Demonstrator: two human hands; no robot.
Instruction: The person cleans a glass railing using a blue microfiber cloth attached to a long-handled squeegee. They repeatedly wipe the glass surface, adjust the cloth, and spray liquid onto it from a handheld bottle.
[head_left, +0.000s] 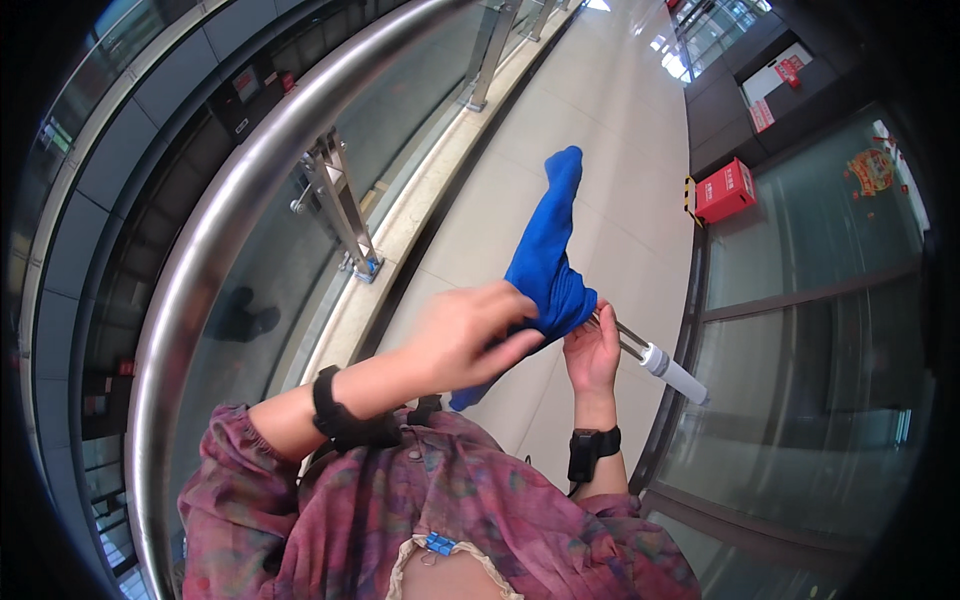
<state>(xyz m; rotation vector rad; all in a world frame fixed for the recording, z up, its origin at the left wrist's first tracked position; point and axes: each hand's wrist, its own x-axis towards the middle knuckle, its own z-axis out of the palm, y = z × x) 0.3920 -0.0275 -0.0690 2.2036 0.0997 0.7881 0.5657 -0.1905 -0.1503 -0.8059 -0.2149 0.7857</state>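
Note:
A blue cloth cover (551, 247), long and bunched in the middle, hangs over what looks like a flat mop head before me. Two thin metal rods (631, 339) come out from under its right edge and run into a white plastic pole (675, 375). My left hand (469, 330) is at the cloth's near left side, blurred, thumb and fingers spread against it; whether it grips the fabric is unclear. Beneath the cloth's right edge, my right hand (595, 349) holds the rods, palm up. The cloth's lower end (469, 394) passes behind my left forearm.
A curved steel handrail (217, 202) with glass panels and a metal post (341, 202) runs along the left, above a stone curb (409, 225). Pale floor tiles (600, 90) stretch ahead. On the right stand glass doors (780, 360) and a red box (724, 191).

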